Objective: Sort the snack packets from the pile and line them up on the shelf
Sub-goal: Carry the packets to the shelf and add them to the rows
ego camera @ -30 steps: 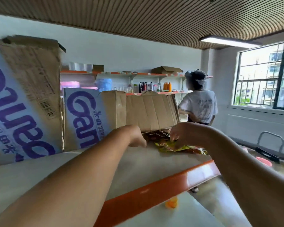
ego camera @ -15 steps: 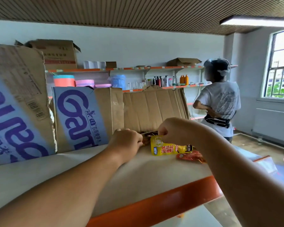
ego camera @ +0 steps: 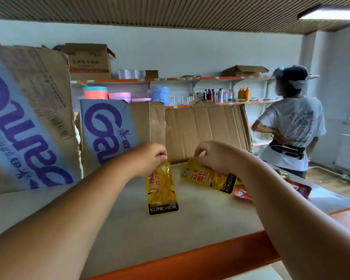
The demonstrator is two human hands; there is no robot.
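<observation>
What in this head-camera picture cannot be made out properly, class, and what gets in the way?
Head view, red packets: mostly hidden behind the right arm.
Head view, nearer yellow packet: top covered by the left hand.
Head view, far bottles: too small to read.
Head view, blue-printed box: cut off by the left edge.

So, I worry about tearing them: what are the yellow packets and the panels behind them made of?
Yellow packets: glossy plastic film, likely; they shine and crinkle. Panels: matte brown corrugated cardboard, judging by ribbed creases and torn edges.
</observation>
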